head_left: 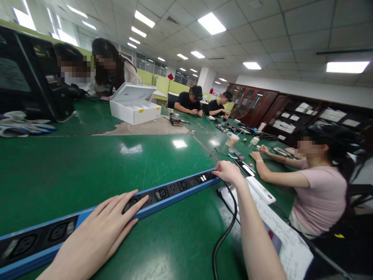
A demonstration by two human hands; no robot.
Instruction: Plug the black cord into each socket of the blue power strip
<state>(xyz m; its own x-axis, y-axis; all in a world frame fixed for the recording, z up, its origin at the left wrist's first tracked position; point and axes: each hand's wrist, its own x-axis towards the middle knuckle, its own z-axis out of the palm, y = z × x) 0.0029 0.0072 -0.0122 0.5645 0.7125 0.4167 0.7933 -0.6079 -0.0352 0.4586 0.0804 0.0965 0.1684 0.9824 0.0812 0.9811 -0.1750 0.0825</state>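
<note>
Brightly lit green table [72,171] bears power strip [175,190]: left hand [107,221] flat, released; right hand [229,172] grasping its end.

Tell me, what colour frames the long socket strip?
Blue frames the long black socket strip; head view.

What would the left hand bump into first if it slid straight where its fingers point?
Probably the right hand, which grips the far end of the blue power strip that the left hand lies along; the angle is hard to judge.
</note>
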